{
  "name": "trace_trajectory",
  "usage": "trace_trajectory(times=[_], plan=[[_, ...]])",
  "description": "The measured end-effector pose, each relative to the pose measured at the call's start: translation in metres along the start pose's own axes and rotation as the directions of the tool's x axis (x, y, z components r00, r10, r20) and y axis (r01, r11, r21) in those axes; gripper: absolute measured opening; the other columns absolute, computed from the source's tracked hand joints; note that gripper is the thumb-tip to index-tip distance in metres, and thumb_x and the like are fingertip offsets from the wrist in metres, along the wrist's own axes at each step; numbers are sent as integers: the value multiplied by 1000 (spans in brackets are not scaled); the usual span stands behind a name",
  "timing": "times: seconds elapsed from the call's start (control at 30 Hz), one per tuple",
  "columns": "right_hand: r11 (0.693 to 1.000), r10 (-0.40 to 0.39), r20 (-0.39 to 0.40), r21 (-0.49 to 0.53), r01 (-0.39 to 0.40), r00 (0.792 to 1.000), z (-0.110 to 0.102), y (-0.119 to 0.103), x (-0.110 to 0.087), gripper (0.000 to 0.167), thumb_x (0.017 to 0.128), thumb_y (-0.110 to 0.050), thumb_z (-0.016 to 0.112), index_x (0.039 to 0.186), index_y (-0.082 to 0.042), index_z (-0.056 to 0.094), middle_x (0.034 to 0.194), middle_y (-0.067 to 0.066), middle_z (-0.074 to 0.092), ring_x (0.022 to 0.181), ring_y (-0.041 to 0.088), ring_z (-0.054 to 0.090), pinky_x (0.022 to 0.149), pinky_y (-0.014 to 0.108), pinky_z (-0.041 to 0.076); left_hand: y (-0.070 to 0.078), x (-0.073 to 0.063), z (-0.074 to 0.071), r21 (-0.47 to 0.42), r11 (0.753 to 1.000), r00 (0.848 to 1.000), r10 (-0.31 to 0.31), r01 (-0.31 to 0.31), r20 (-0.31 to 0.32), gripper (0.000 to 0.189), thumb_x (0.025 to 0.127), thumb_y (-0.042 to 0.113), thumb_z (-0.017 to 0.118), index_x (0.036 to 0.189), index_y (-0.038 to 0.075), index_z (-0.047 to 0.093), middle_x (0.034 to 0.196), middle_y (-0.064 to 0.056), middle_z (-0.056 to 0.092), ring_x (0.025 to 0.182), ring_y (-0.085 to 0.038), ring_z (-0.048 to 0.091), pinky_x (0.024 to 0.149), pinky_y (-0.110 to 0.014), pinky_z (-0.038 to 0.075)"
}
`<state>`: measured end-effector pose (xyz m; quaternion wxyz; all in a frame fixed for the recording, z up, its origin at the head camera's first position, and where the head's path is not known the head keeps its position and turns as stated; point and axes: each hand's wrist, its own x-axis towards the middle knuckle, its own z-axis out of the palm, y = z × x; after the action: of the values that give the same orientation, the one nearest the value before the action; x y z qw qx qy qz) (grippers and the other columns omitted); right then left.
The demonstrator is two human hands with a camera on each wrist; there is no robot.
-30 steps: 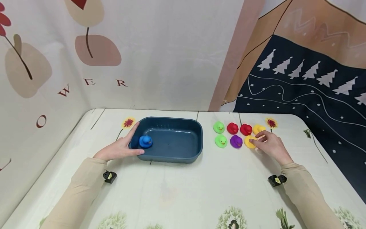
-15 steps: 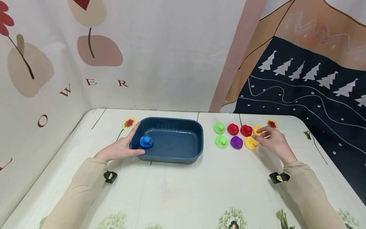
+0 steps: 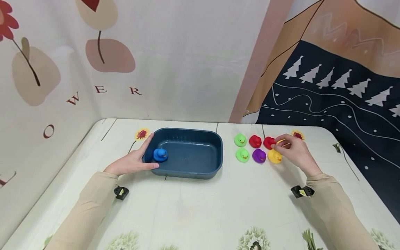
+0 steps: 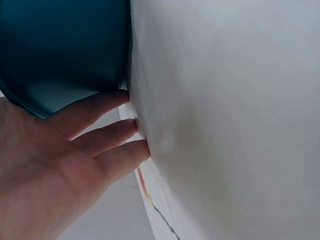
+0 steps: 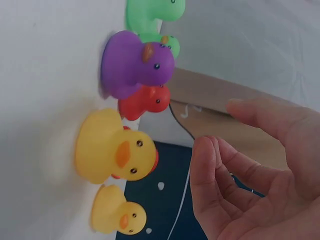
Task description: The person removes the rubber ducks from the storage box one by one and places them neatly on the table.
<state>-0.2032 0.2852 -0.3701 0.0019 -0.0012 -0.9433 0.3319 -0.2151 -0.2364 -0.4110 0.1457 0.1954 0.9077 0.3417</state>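
My left hand [image 3: 132,163] spans the left end of a dark blue plastic basin [image 3: 190,155], thumb along its front side. In the left wrist view several straight fingers [image 4: 107,135] lie against the tablecloth, beside the basin. A blue rubber duck [image 3: 160,155] sits inside the basin at its left end. My right hand [image 3: 293,151] hovers over the right end of two rows of ducks, thumb and index finger apart, nothing between them. Below it are the front yellow duck [image 5: 97,150] and the back yellow duck [image 5: 107,210], the latter mostly hidden in the head view.
Left of the yellow ducks stand two red ducks, one the left red duck [image 3: 255,141], a purple duck [image 3: 259,156], and two green ducks, one the front green duck [image 3: 242,155]. A patterned cloth covers the table [image 3: 193,211]; printed curtains [image 3: 187,62] rise behind it.
My right hand has left the front yellow duck, lifted back, then shifted slightly left over the back row. The left hand and the basin have stayed in place.
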Motion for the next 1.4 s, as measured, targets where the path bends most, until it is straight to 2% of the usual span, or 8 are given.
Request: trace_trajectory(times=[0.3, 0.57, 0.87, 1.03, 1.13, 1.4], plan=[[998, -54, 38, 10, 54, 998, 4, -13, 2, 33, 93, -18, 65, 117, 3, 59, 94, 14, 60, 93, 34, 56, 68, 28, 51, 0, 0, 0, -7, 1000, 1000, 8, -8, 2, 107, 88, 44, 68, 154, 26, -14, 154, -30, 9, 122, -50, 44, 99, -65, 32], [994, -106, 48, 27, 104, 993, 9, -20, 5, 26, 91, -13, 65, 112, 3, 62, 93, 13, 63, 91, 32, 57, 66, 28, 51, -1, 1, -1, -12, 1000, 1000, -3, 3, 3, 107, 88, 43, 68, 154, 27, -14, 155, -30, 8, 125, -53, 40, 99, -66, 31], [987, -155, 79, 45, 152, 985, 16, -33, 6, 26, 92, -13, 65, 113, 2, 64, 98, 13, 65, 93, 31, 58, 76, 34, 48, -1, 1, -1, 0, 1000, 1000, -4, 4, 2, 107, 88, 43, 68, 154, 25, -13, 154, -31, 9, 124, -53, 41, 98, -66, 33], [979, -198, 107, 59, 193, 974, 21, -39, 7, 24, 92, -12, 66, 111, 1, 68, 105, 14, 66, 94, 30, 59, 76, 33, 49, -1, 1, -1, -4, 1000, 1000, -6, 6, 5, 107, 88, 45, 68, 154, 27, -14, 155, -29, 8, 125, -54, 39, 98, -66, 32], [969, -241, 118, 84, 232, 963, 24, -40, 8, 23, 91, -11, 67, 110, 1, 69, 104, 14, 67, 92, 29, 60, 75, 32, 50, -1, 1, 0, -5, 1000, 1000, -3, 3, 5, 107, 88, 45, 68, 154, 27, -14, 155, -29, 7, 125, -54, 39, 98, -66, 32], [938, -325, 163, 179, 296, 931, 32, -48, 10, 26, 91, -7, 66, 115, 5, 66, 112, 18, 65, 98, 28, 62, 88, 39, 51, 0, -1, 1, 6, 1000, 1000, -3, 3, -1, 107, 88, 45, 68, 154, 26, -14, 152, -34, 17, 114, -46, 52, 96, -64, 36]])
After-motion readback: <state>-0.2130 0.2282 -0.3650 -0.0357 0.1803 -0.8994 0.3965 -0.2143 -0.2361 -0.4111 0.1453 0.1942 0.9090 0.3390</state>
